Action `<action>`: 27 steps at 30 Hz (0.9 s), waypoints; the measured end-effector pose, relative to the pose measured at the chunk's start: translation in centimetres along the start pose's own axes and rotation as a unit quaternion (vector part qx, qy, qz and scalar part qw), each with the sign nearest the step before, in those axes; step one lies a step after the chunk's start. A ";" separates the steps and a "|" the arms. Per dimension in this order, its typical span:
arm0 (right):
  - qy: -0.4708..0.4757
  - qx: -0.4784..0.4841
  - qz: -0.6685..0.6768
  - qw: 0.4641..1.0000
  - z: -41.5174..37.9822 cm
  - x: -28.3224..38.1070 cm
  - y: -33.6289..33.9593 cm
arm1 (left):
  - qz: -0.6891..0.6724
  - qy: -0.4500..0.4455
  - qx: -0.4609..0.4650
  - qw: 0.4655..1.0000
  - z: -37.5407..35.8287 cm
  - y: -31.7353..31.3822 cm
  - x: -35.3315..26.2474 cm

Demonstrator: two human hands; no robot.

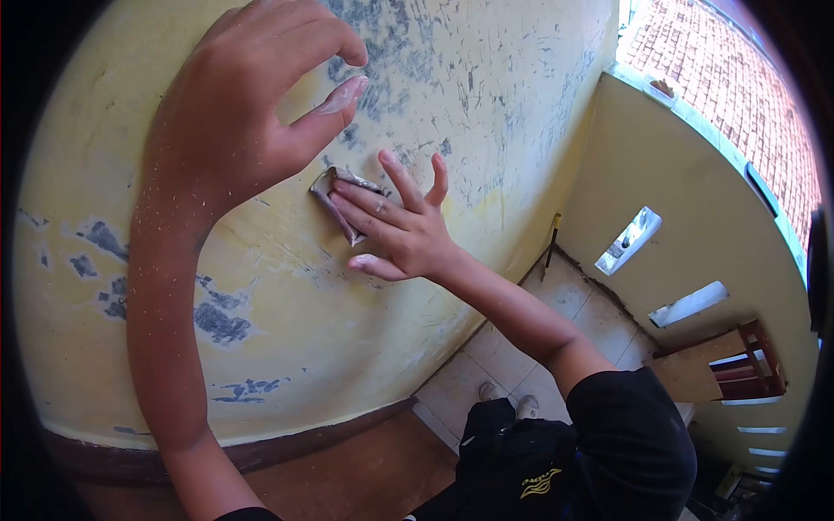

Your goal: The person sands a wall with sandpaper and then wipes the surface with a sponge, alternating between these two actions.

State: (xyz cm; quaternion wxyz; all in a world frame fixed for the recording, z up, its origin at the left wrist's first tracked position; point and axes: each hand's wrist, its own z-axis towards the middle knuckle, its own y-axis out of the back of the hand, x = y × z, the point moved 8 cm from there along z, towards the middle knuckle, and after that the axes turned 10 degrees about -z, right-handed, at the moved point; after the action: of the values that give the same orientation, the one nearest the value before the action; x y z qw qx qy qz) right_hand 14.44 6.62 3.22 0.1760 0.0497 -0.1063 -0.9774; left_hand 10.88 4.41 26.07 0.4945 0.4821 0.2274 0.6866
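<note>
My right hand [400, 227] presses a folded piece of sandpaper [349, 227] against the yellow wall [347, 330]. Two of its fingers lie flat over the sheet, while the other fingers and the thumb stretch away from it. Higher up and nearer to me, my left hand [252, 87] is raised in front of the wall, its thumb and fingers curved and apart with nothing between them. Pale dust coats the left thumb tip and the right fingertips. Around both hands the wall shows dark grey patches and scratches where paint has worn off.
A low wall [695, 187] with slot openings stands to the right, a tiled roof [721, 78] beyond it. A yellow-handled tool [552, 243] leans in the corner. Wooden furniture [721, 369] sits at lower right. Below me are floor tiles [495, 352] and a brown ledge [365, 473].
</note>
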 end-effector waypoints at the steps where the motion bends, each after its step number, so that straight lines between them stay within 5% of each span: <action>1: -0.002 0.003 -0.001 1.000 0.0 -0.6 0.0 | 0.003 -0.008 -0.002 1.000 0.0 0.0 -0.1; 4: -0.352 -0.136 0.096 0.921 -0.6 -8.2 0.5 | -0.011 0.007 0.000 1.000 -0.1 0.0 0.1; 5: -0.349 -0.135 0.097 0.922 -0.6 -7.4 0.6 | -0.009 0.008 -0.002 1.000 -0.1 0.1 0.1; 8: -0.047 0.005 0.040 0.998 0.0 0.0 -0.1 | 0.001 -0.002 0.008 1.000 0.0 -0.1 0.0; 11: -0.176 -0.009 -0.023 0.984 -0.3 -5.2 0.1 | -0.003 -0.009 -0.002 1.000 -0.1 -0.1 -0.1; 12: -0.342 -0.116 0.082 0.929 -0.9 -8.0 0.4 | 0.001 -0.010 -0.006 1.000 -0.1 -0.1 -0.1; 15: -0.249 -0.075 0.082 0.962 -0.1 -3.3 0.1 | 0.006 -0.007 -0.002 1.000 -0.2 -0.1 0.0; 16: -0.089 0.002 0.059 0.994 -0.1 -0.2 -0.6 | 0.004 -0.011 0.003 1.000 -0.1 -0.1 0.0; 19: -0.071 -0.017 0.003 0.997 -0.1 -2.5 0.2 | 0.006 -0.004 0.012 1.000 0.0 -0.1 -0.1; 20: -0.232 -0.028 0.039 0.972 -0.6 -5.7 0.8 | 0.008 -0.004 0.010 1.000 0.0 -0.1 0.0; 21: -0.352 -0.140 0.116 0.918 -1.3 -8.0 1.2 | 0.005 -0.003 0.007 1.000 -0.1 -0.1 0.0; 23: -0.328 -0.146 0.095 0.929 -1.0 -5.8 0.7 | 0.003 0.002 0.008 1.000 -0.4 -0.2 0.1; 25: -0.073 0.027 0.039 0.996 -0.6 -0.3 -0.6 | 0.003 -0.012 -0.005 1.000 -0.3 -0.2 0.0; 26: 0.022 0.009 0.013 1.000 -0.7 0.6 -0.3 | 0.000 -0.011 -0.005 1.000 -0.3 -0.1 0.0; 27: 0.021 0.014 0.011 1.000 -0.4 -0.4 -0.1 | -0.005 -0.001 -0.003 1.000 -0.2 0.0 0.0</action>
State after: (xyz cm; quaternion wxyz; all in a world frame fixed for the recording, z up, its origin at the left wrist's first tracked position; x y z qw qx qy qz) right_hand 14.78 6.80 2.82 0.1886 0.0710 -0.1166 -0.9725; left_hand 10.75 4.44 25.95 0.4994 0.4805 0.2268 0.6843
